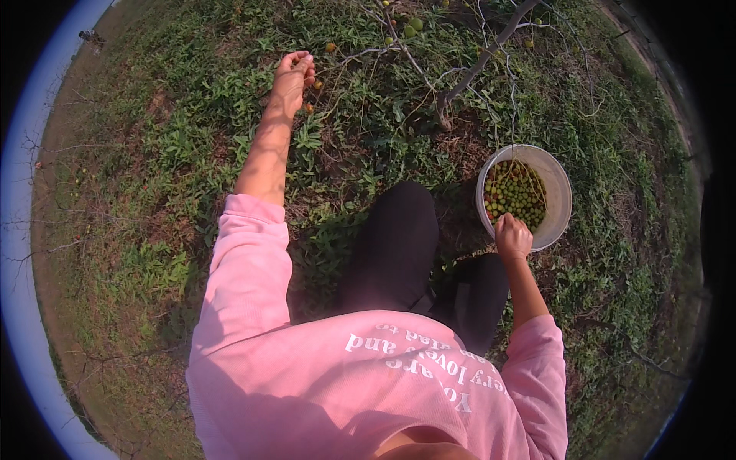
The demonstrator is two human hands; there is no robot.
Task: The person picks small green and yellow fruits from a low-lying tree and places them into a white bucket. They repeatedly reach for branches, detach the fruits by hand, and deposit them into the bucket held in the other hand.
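My left hand [294, 79] reaches out ahead at the upper left, its fingers curled together beside a thin twig. Whether anything lies inside those fingers is hidden. Close by it hang or lie a few orange-yellow fruits [330, 48]; another orange fruit [309, 108] shows just below the hand. On the right, my right hand [513, 237] is closed over the near rim of a whitish plastic bucket [559, 198], with its fingers turned inward. Many small round fruits [512, 192], mostly green with some red-brown ones, partly fill this bucket. Thin stems lie over them.
A slanting grey trunk [477, 66] with bare, thin branches [411, 57] rises ahead, left of the bucket. Larger green fruits [416, 24] show among the branches. Leafy weeds [190, 132] cover the ground. My dark-trousered knee [402, 224] is between my arms. More bare twigs [69, 247] stand far left.
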